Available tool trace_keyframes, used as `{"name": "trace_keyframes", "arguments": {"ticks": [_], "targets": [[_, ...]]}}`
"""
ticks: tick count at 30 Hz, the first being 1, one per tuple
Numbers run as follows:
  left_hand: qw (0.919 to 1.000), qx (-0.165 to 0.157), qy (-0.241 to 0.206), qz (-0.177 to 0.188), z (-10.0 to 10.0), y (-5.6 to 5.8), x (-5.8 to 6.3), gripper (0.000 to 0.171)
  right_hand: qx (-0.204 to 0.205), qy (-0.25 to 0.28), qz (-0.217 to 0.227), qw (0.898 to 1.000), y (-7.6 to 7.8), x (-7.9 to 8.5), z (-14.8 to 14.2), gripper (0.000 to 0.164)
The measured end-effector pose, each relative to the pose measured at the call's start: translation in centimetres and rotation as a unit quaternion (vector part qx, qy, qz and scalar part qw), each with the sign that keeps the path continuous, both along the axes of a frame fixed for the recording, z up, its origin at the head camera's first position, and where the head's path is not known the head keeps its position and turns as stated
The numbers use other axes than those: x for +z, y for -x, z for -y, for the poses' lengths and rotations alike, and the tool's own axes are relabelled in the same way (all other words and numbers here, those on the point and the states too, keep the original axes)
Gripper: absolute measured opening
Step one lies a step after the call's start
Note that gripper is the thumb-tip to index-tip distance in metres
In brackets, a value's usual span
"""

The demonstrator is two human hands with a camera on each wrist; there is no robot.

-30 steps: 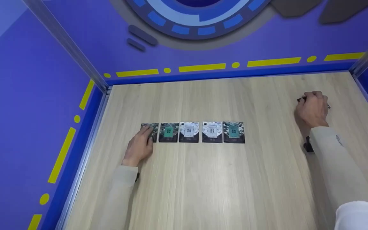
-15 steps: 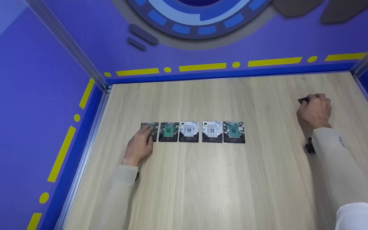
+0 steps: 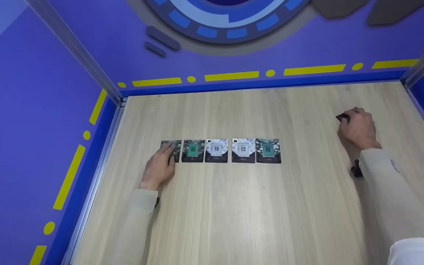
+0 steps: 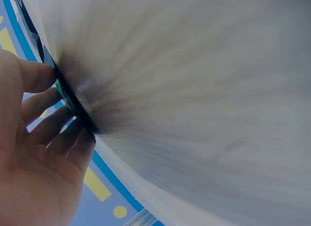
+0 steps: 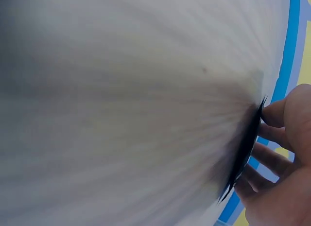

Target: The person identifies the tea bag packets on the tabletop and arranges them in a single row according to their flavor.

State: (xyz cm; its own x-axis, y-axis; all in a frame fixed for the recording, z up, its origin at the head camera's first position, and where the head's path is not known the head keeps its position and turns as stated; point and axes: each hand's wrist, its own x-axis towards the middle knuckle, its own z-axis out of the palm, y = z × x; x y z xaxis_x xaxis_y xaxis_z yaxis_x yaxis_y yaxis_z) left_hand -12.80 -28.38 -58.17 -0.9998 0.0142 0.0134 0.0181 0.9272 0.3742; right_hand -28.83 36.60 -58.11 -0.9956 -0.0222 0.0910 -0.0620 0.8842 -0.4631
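My left hand (image 3: 158,167) rests with extended fingers on a dark green floral packet (image 3: 177,151) at the left end of a row. The left wrist view shows its thumb and fingertips against the face of that flat packet (image 4: 73,100). To the right lie a green packet (image 3: 193,151), two white floral packets (image 3: 216,150) and a teal-labelled packet (image 3: 268,151). Far right, my right hand (image 3: 360,129) grips a dark packet (image 3: 341,117), mostly hidden under its curled fingers. In the right wrist view this packet (image 5: 247,146) appears edge-on, close over the table.
The wooden table (image 3: 234,206) is bounded by a blue-purple back wall (image 3: 241,62) and a left side wall (image 3: 24,129) with yellow markings. A small black object (image 3: 356,170) shows beside the right sleeve.
My right hand has shifted slightly toward the near side, and its packet's corner shows farther left. The left hand and the row of packets stay in place.
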Motion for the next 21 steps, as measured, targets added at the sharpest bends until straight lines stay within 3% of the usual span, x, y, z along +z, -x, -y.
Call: {"name": "trace_keyframes", "arguments": {"ticks": [4,21], "targets": [[1.0,0.007,0.001,0.007,-0.1,0.1,0.0,0.049,0.017,-0.002,-0.016,1.0,-0.3,0.0,0.1,0.043],[1.0,0.002,-0.002,0.003,-0.1,0.0,0.1,0.049,0.09,-0.003,0.006,0.996,-1.7,0.3,1.9,0.042]]}}
